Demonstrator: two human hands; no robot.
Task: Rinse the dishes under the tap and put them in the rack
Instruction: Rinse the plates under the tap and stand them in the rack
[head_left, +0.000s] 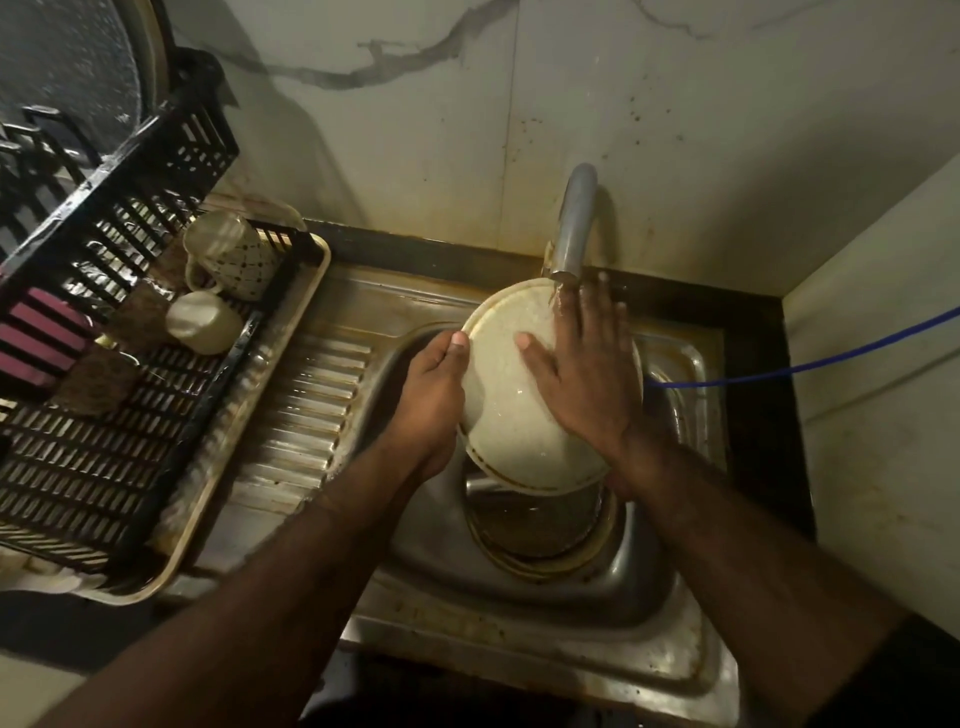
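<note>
The left hand (434, 395) grips the edge of the white plate (511, 415) over the sink (519, 587). The right hand (582, 374) lies flat on it, fingers spread, under the tap (571, 228). The wet plate could slip and hit the dishes below. 2 cups (228, 254) sit in the black rack (104, 364).

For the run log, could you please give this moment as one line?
stage: rinsing | left hand: holds plate rim | right hand: flat on plate | tap: running
</note>
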